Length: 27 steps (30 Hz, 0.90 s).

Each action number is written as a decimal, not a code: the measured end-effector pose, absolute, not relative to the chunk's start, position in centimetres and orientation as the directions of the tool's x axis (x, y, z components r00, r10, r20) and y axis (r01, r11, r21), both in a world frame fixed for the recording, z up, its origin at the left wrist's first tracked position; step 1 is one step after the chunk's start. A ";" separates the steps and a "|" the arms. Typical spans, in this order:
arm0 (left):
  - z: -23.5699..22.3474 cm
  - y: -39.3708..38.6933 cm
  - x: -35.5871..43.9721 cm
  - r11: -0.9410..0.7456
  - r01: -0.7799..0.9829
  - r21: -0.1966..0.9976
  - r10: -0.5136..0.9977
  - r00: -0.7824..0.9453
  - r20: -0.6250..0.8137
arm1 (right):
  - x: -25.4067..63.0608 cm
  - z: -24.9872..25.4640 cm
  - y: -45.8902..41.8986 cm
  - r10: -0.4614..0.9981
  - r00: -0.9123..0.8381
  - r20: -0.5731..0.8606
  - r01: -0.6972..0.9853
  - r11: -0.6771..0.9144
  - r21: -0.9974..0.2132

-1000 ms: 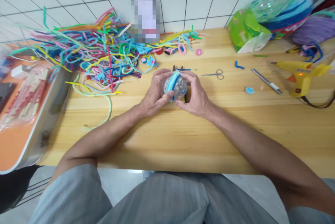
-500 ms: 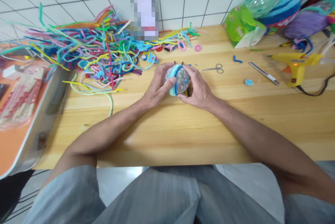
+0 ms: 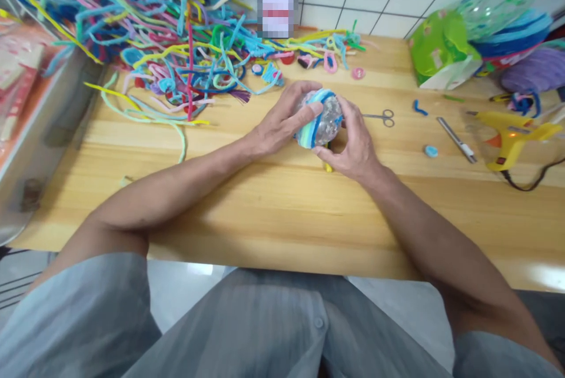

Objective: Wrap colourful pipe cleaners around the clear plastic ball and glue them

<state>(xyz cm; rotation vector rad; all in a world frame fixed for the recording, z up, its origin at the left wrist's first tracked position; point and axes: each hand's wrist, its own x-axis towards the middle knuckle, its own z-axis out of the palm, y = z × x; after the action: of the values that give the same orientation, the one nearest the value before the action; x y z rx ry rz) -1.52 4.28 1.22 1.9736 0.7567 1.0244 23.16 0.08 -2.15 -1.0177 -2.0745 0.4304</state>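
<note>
Between my two hands is a clear, round plastic piece with blue, light blue and pale green pipe cleaners banded around it; what it is exactly I cannot make out. My left hand grips its left side, thumb lying across the coloured bands. Around the right side curl the fingers and thumb of my right hand. A small yellow thing shows below the piece, mostly hidden by it and my right thumb. Scissors lie just beyond my right hand.
A heap of pipe cleaners covers the back left. On the right lie a yellow glue gun, a utility knife, a light blue button-like disc and a blue pipe cleaner scrap. A green packet stands behind them.
The view has shifted, so the table's things sit differently in the picture. The piece is tilted a little more, showing more of the bands. Both hands keep their hold.
</note>
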 end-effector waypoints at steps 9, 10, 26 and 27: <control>0.9 5.5 -0.9 -0.508 0.038 0.860 0.768 0.472 0.433 | 23.0 -1.8 -0.3 0.805 -0.330 0.493 0.534 0.590 -0.605; 0.6 5.6 -0.8 -0.530 0.040 0.847 0.764 0.456 0.457 | 22.9 -1.8 -0.4 0.804 -0.330 0.496 0.542 0.591 -0.598; 0.3 5.4 -0.9 -0.634 0.105 0.766 0.718 0.446 0.534 | 23.8 -1.4 -0.6 0.794 -0.402 0.455 0.601 0.604 -0.523; 0.4 5.4 -0.9 -0.624 0.107 0.774 0.726 0.448 0.522 | 24.2 -1.5 -0.5 0.787 -0.421 0.452 0.591 0.616 -0.521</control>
<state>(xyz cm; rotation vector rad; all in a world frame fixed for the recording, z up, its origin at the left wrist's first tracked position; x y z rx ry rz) -0.92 5.37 0.39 2.0268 0.6950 1.1761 24.17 -0.45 -1.49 -1.0779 -2.1594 0.3699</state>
